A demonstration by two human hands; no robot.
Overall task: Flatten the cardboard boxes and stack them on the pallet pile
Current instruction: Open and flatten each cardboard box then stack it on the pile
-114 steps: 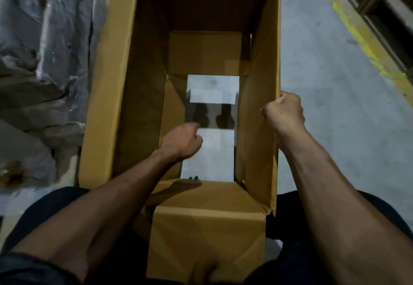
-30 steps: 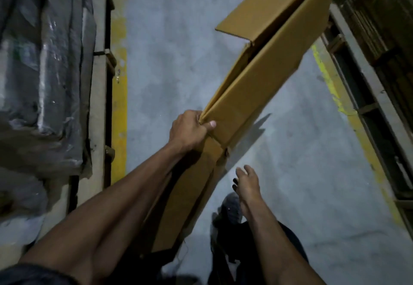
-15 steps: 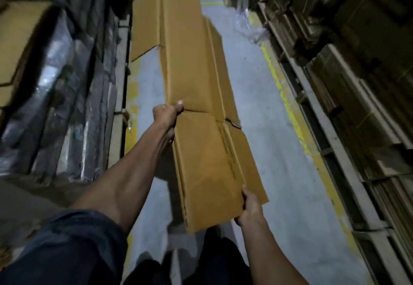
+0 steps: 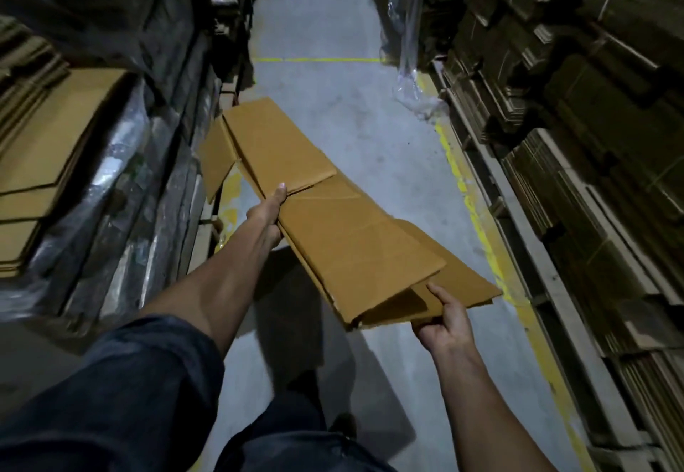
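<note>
Holding: flattened cardboard box [image 4: 333, 227] in both hands, off the floor, over the aisle.
Box state: collapsed flat, long axis running from far-left to near-right, slightly sagging. End flaps are loose; one flap [image 4: 216, 160] at the far end hangs down on the left side.
Left hand: my left hand [image 4: 268, 216] is clamped on the box's left long edge, about mid-length, thumb on top, fingers underneath and hidden.
Right hand: my right hand [image 4: 446, 318] grips the near end at the flaps, thumb on top of the lower flap, fingers curled under. The layers gape a bit here.
Hands relative: well apart, one at mid-length, one at the near end.
Floor: grey concrete aisle floor [image 4: 351, 108] with a yellow painted line [image 4: 477, 219] along its right edge and another crossing at the far end. The box's shadow falls on the floor below it.
Left side: stack of flattened cardboard sheets [image 4: 40, 160] at the left edge of view, sitting on plastic-wrapped goods [image 4: 122, 182]. Well apart from the box I hold.
Right side: rows of bundled flat cardboard [image 4: 577, 130] piled high along the right edge of the aisle.
Far right of aisle: clear plastic wrap [image 4: 411, 75] hanging down to the floor.
Me: dark sleeve [image 4: 122, 382] on the left arm, dark trousers at the bottom of view.
Lighting: dim, far detail blurred.
</note>
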